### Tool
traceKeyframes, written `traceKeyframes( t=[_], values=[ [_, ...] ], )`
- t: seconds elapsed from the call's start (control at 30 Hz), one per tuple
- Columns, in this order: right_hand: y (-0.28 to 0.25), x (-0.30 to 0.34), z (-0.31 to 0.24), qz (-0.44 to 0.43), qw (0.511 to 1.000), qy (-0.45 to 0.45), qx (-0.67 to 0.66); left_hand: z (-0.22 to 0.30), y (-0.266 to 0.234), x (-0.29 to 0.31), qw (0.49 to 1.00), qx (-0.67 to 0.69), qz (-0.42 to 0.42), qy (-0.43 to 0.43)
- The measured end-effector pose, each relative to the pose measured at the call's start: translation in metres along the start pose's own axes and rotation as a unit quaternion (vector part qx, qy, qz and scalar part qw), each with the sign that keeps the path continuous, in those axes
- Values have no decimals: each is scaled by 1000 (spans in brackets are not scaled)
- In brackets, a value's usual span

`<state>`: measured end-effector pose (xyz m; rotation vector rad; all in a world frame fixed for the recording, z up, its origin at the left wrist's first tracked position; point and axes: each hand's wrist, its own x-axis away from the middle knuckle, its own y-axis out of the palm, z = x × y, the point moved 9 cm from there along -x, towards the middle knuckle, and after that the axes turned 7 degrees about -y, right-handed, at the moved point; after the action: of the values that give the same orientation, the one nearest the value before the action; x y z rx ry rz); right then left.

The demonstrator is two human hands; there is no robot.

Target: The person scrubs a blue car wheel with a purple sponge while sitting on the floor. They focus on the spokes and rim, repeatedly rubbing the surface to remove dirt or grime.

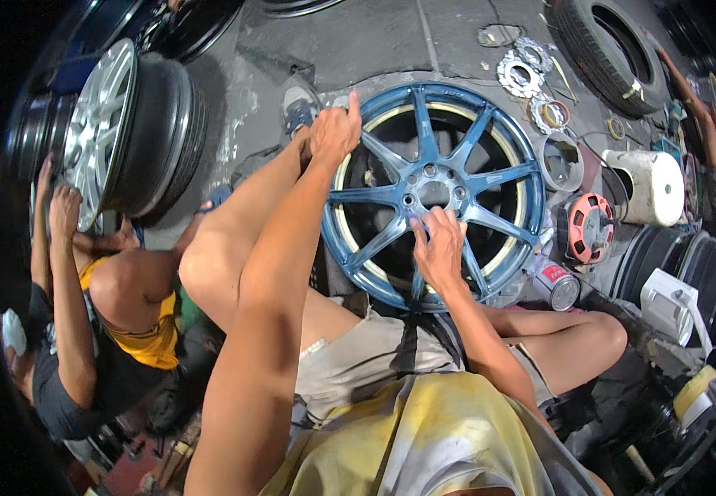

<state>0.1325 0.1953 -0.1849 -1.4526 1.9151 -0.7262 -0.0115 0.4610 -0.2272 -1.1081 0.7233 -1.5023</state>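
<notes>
**Blue metal multi-spoke wheel face up, a hand at its rim and another at its hub**

At far left, a co-worker's curled hand is near a silver metal spoked wheel with a dark barrel, standing on edge.

Next, the person's left hand meets the blue wheel's upper-left outer edge, probably to steady it. That arm stretches long and forward, fingers curled, 1 digit straight out; whether it clasps the edge, I cannot tell.

The blue wheel lies between the person's 2 bent legs, seemingly so that rim and hub are within reach.

The right hand is at the hub's near side, forearm slanting inward, fingers bent and close together. A bluish scrap shows at the fingertips; whether they hold it is unclear.

Farther right are a silver-and-red metal can, a round coral-red reel and a white plastic stool.
</notes>
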Motion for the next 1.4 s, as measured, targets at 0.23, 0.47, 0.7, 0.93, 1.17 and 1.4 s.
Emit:
traceKeyframes(
  t=[0.23,0.47,0.7,0.93,1.17,1.4],
  values=[
    [3,-11,1,23,999,-18,12,0,11,-12,999,-14,-24,19],
    [-1,-15,5,30,999,-29,0,8,7,-8,999,-35,4,35],
    [-9,-3,2,34,999,-17,-8,7,27,-20,984,-112,1,136],
    [-11,5,-5,29,999,-43,-18,-31,39,-38,977,-155,22,145],
    [-9,2,1,18,997,-75,-9,5,13,-7,999,-37,-11,21],
    [1,-10,-3,51,996,-77,-5,2,17,-16,998,-20,-6,65]
  ],
)
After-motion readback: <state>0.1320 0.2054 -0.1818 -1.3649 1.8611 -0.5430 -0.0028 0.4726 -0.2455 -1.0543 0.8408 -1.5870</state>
